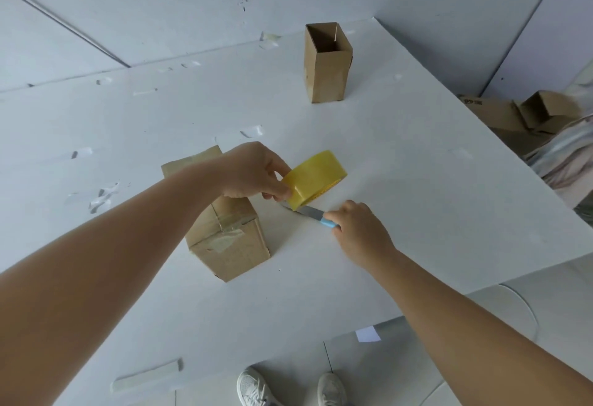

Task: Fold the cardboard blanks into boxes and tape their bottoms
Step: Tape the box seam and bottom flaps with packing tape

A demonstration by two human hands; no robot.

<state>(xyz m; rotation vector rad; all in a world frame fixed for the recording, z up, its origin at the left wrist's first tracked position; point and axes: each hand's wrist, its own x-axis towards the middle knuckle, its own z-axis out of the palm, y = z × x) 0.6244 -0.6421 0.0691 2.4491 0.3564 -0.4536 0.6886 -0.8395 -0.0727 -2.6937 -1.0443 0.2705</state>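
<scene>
On a white table [417, 213], the left hand [253, 171] grips a yellow roll of packing tape [316, 176], held on edge just above the surface. The right hand [359, 226] holds a blue-handled utility knife [316, 214] whose grey blade points at the underside of the roll. A brown cardboard box with a taped end [227, 242] lies beneath the left forearm. Farther back, a tall open-topped brown cardboard box [327, 68] stands upright. More cardboard boxes [513, 117] lie beyond the table's right edge.
</scene>
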